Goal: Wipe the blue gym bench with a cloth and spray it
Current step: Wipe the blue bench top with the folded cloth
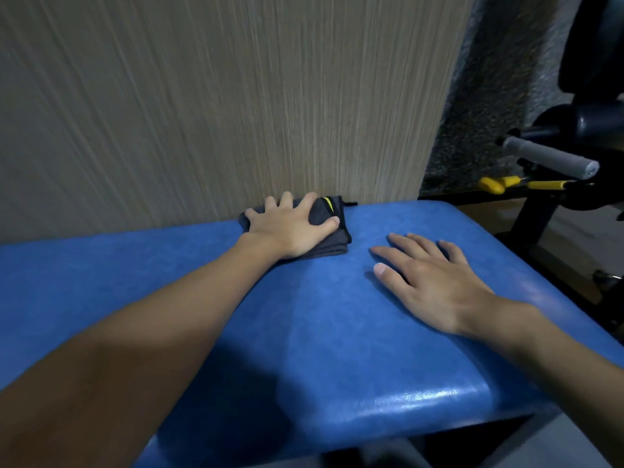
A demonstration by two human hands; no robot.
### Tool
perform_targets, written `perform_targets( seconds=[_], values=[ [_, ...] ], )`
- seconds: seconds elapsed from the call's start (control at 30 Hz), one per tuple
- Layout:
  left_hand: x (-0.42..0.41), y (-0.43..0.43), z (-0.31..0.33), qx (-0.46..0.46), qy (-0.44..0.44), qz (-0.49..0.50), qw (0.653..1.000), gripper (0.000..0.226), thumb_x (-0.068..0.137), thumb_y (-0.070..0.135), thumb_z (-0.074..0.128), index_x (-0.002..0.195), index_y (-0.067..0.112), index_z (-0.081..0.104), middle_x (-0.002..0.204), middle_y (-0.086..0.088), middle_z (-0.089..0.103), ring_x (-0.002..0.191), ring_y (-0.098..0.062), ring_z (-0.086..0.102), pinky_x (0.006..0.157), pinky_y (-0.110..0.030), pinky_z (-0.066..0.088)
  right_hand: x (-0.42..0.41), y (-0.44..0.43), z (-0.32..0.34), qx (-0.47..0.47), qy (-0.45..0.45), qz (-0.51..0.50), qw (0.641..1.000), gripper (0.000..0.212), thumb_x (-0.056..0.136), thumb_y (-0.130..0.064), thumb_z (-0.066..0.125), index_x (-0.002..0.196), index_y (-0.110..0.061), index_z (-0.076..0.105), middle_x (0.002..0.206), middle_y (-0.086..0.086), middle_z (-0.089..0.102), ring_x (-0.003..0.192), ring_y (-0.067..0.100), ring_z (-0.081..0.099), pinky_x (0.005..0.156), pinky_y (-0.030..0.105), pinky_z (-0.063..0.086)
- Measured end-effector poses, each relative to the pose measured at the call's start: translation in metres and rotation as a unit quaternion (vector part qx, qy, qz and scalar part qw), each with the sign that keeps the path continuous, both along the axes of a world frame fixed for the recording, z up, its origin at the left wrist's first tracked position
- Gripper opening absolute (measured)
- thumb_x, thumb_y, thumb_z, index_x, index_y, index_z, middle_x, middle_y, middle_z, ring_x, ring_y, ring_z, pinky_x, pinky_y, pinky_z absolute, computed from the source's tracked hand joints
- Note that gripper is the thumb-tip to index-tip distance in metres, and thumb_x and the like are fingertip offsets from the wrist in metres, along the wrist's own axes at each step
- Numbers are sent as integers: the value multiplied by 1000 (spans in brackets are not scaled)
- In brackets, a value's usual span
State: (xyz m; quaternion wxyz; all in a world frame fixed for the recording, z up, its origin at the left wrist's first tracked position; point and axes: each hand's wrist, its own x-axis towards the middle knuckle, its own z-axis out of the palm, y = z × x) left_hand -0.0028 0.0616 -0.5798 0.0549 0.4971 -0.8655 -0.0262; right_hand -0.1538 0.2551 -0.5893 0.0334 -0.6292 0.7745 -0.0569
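The left hand (290,229) lies flat on the folded dark cloth (335,239), fingers (286,199) spread and straight, pressing it onto the blue worktop (304,332) at its far edge, against the wall (202,113). The right hand (435,282) rests palm down on the worktop near the cloth, fingers straight, holding nothing. A grey handle (550,157) sticks out at the right.

No legible text, label, brand or number anywhere. Just a short yellow mark on the dark cloth (339,236), near its far edge, too small and blurred to read as a letter or logo.
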Motion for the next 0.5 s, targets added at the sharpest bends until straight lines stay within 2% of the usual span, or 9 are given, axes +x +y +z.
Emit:
perform_targets(
  seconds=[0.3,0.5],
  values=[
    [28,59,-2,-11,-24,-11,1000,86,82,88,18,155,42,10,162,-7,21,146,-35,18,109,-69,19,0,-2,-2,-12,-7,-5,1000,53,99,-60,15,148,-44,28,161,-11,18,149,10,6,120,47,2],
    [63,136,-3,-28,-31,-31,999,84,79,85,13,152,44,10,148,-1,33,140,-30,26,108,-63,23,0,-1,-2,-26,-11,-6,1000,53,101,-57,16,148,-41,32,160,-9,23,148,13,11,120,48,5]
  ],
)
